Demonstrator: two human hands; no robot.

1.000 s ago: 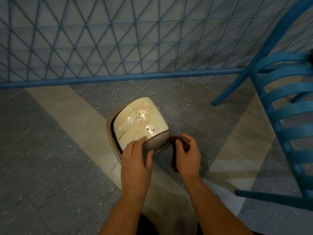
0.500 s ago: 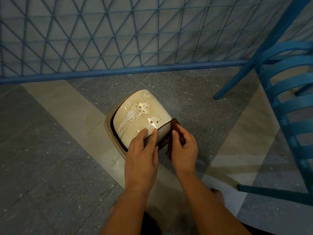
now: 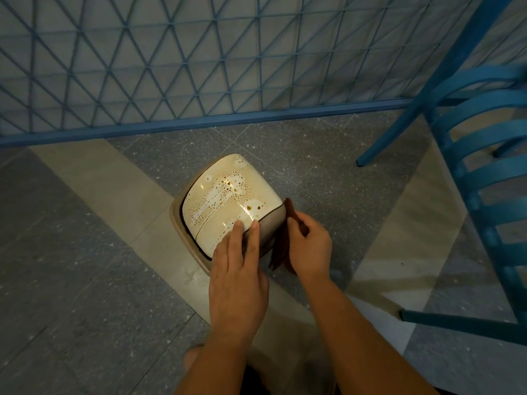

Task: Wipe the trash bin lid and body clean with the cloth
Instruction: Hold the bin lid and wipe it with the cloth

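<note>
A: Where's the bin?

B: The trash bin (image 3: 196, 252) sits on the floor (image 3: 85, 280) by the blue fence (image 3: 199, 67). Its lid (image 3: 225, 201) is spotted all over, so the wiping has hardly begun.

A: And the hands?

B: The left hand (image 3: 238, 269) lies flat, fingers straight, on the lid's near edge. The right hand (image 3: 309, 249) pinches the brown cloth (image 3: 281, 252) against the bin's side
</note>
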